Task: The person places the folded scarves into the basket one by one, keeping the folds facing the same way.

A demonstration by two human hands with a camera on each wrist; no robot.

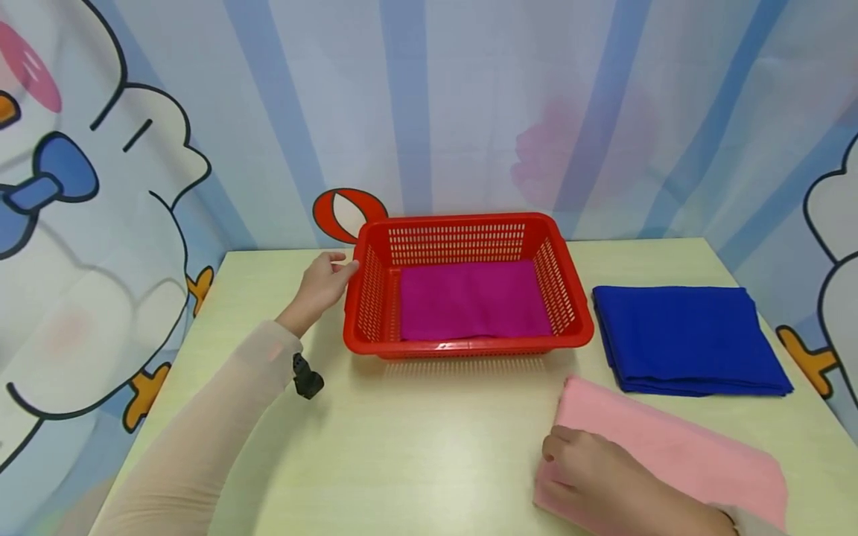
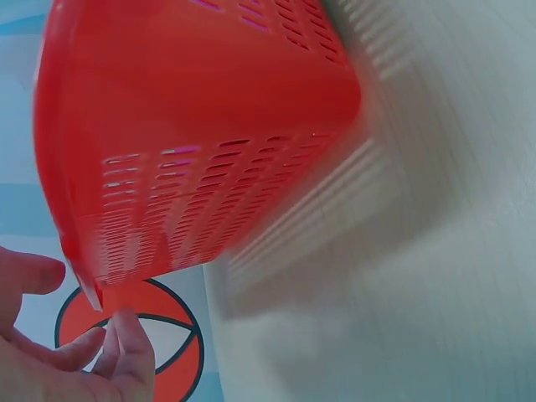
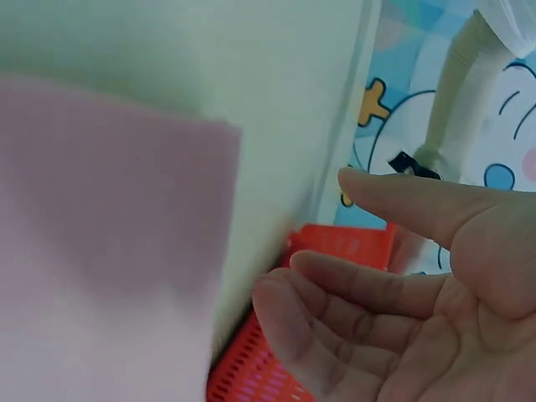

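**Pink cloth under the right hand, red basket at the left**

The folded pink cloth [image 1: 670,454] lies at the near right of the pale table [image 1: 415,439], its far corner pointing toward the red basket [image 1: 469,346]. The right hand [image 1: 590,476] rests on the cloth's near left end, covering that corner. From the head view the fingers look bent over the edge; in the right wrist view the right hand [image 3: 402,285] shows fingers loosely curved and apart from the cloth [image 3: 100,251], with nothing pinched between them, so it reads as relaxed and open rather than gripping.

The left hand [image 1: 323,283] sits at the basket's far left corner, fingertips touching or just beside the rim. In the left wrist view the left hand [image 2: 67,352] is open, its fingers spread just under the basket's corner [image 2: 193,142]; whether they touch cannot be told.

Inside the basket a magenta cloth [image 1: 472,300] lies flat on the floor. To the basket's right lies a folded blue cloth [image 1: 687,339], just behind the pink one.

Both wrist views are blurred. The pink cloth's near edge is cut off by the frame and partly hidden by the right forearm.
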